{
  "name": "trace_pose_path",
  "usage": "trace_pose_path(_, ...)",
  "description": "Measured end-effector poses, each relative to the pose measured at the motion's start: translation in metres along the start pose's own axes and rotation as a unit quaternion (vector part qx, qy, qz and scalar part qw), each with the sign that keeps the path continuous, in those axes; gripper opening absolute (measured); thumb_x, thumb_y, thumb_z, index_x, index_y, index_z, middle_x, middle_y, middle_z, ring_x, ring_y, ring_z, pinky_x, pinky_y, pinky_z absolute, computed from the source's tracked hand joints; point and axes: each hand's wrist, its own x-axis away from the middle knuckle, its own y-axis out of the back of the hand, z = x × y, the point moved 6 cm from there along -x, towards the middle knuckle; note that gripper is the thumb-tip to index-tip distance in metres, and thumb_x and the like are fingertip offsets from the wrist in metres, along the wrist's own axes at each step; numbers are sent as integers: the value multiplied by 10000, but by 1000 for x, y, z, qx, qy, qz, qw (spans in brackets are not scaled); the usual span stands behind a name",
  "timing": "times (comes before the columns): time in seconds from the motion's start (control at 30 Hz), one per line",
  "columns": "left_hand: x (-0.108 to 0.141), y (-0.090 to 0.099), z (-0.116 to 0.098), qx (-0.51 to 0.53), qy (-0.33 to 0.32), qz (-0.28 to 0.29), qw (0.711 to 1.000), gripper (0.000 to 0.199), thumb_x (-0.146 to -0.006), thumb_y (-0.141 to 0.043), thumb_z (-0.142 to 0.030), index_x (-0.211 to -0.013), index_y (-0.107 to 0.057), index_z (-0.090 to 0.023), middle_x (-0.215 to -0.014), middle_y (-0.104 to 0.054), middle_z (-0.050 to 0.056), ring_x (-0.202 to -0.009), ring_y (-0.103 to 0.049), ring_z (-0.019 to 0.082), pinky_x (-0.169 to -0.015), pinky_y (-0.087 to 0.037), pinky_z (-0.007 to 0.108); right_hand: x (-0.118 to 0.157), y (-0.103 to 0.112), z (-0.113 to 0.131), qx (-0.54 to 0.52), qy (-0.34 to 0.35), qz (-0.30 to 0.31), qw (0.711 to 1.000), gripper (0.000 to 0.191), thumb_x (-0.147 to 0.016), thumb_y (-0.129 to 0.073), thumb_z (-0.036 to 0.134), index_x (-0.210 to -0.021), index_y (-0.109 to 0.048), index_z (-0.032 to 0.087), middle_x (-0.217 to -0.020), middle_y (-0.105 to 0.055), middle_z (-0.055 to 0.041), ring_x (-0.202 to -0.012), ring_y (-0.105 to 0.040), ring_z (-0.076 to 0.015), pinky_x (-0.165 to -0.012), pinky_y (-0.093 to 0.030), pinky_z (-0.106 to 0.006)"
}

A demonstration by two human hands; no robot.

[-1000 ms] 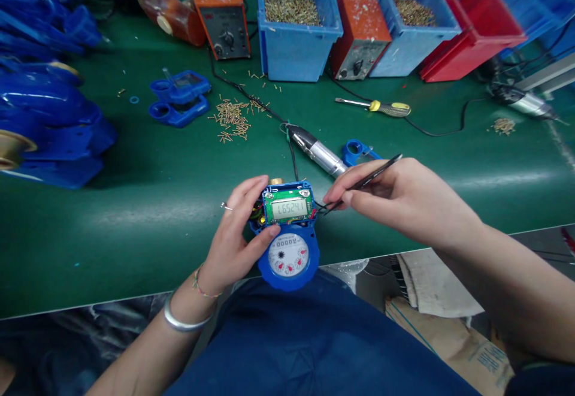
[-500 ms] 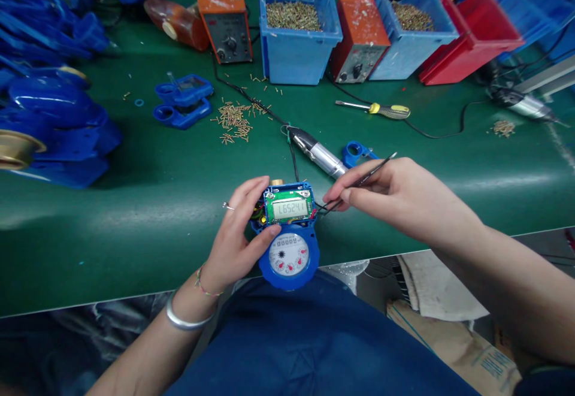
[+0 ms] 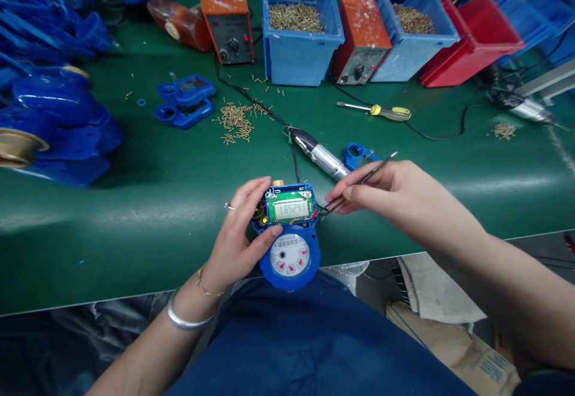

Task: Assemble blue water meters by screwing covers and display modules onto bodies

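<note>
My left hand (image 3: 240, 234) is closed around the left side of a blue water meter (image 3: 313, 264) at the table's front edge. The meter's round dial (image 3: 290, 256) faces up. Above the dial, an open housing shows a green circuit board with a lit display (image 3: 291, 209) and loose coloured wires at its left. In my right hand (image 3: 377, 186), thumb and fingers pinch dark tweezers (image 3: 381, 167), whose tips point at the housing's right side beside a black wire. Just beyond lies a silver electric screwdriver (image 3: 321, 156), its far end hidden behind my right fingers.
Loose screws (image 3: 236, 119) and blue covers (image 3: 184, 99) lie on the green table. A yellow-handled screwdriver (image 3: 390, 112) is further right. Behind stand orange control boxes (image 3: 231, 36), blue bins (image 3: 299, 57) of screws and a red bin (image 3: 467, 42). Blue meter bodies (image 3: 58, 114) are piled left.
Red lights on the orange boxes show now and did not before. The whole view has shifted very slightly; both hands keep nearly the same pose on the meter and tweezers.
</note>
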Motion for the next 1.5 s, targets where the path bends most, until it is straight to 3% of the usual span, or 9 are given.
trace_pose_path(0.13, 0, 0, 0, 1, -5, 0, 1000, 608, -895, -617, -370, -1442, -385, -236, -1461, -430, 107, -1377, -374, 261, -1150, -335, 447, 11, -3, 10, 73, 33, -31, 996, 171, -808, -581, 125, -799, -739, 189, -781, -737, 1, -701, -717, -167, -604, -591, -215)
trace_pose_path(0.3, 0, 0, -2, 4, -9, -3, 1000, 609, -895, -619, -367, -1441, -387, -233, -1463, -423, 111, -1374, -377, 263, -1151, -332, 453, 30, -12, 35, 209, 178, -56, 960, 175, -791, -580, 101, -842, -730, 175, -868, -738, -4, -780, -707, -151, -731, -583, -228)
trace_pose_path(0.37, -1, 0, -2, 5, -9, -4, 1000, 610, -895, -618, -368, -1442, -386, -232, -1462, -423, 110, -1373, -377, 262, -1152, -331, 451, 35, -14, 37, 224, 204, -43, 952, 179, -800, -581, 93, -866, -727, 173, -895, -737, -4, -815, -703, -144, -766, -575, -225)
trace_pose_path(0.6, -1, 1, -1, 5, -12, -4, 1000, 607, -895, -613, -389, -1439, -389, -238, -1450, -439, 108, -1359, -393, 267, -1143, -346, 460, 34, 10, 14, 108, 134, -97, 980, 101, -889, -650, 286, -932, -736, 256, -988, -729, 14, -874, -703, -156, -765, -587, -242)
trace_pose_path(0.77, 0, 0, 0, 8, -15, -3, 1000, 608, -898, -611, -383, -1443, -381, -242, -1455, -432, 105, -1364, -385, 263, -1150, -336, 460, 31, 7, 2, 81, 123, -83, 986, 105, -879, -674, 274, -955, -739, 239, -1031, -727, -6, -928, -700, -172, -782, -590, -234)
trace_pose_path(1.03, 1, 0, 1, 14, -11, -5, 1000, 614, -894, -617, -374, -1443, -380, -237, -1456, -432, 104, -1361, -391, 259, -1151, -339, 448, 30, 4, -8, 39, 60, -91, 993, 136, -857, -703, 333, -892, -729, 205, -832, -736, -6, -690, -714, -138, -624, -588, -179)
trace_pose_path(1.3, 1, 1, 1, 11, -11, -3, 1000, 617, -898, -600, -410, -1447, -373, -244, -1461, -429, 116, -1362, -393, 284, -1143, -349, 499, 32, 5, 0, 121, 115, -160, 973, 140, -843, -719, 346, -804, -699, 213, -718, -693, 5, -587, -662, -137, -538, -515, -225)
trace_pose_path(1.5, 1, 1, 1, 11, -11, -4, 1000, 606, -902, -595, -402, -1446, -373, -251, -1461, -430, 109, -1366, -392, 279, -1148, -350, 484, 24, 2, -6, 107, 112, -180, 971, 181, -858, -698, 388, -809, -686, 214, -704, -692, -7, -618, -673, -162, -550, -531, -245)
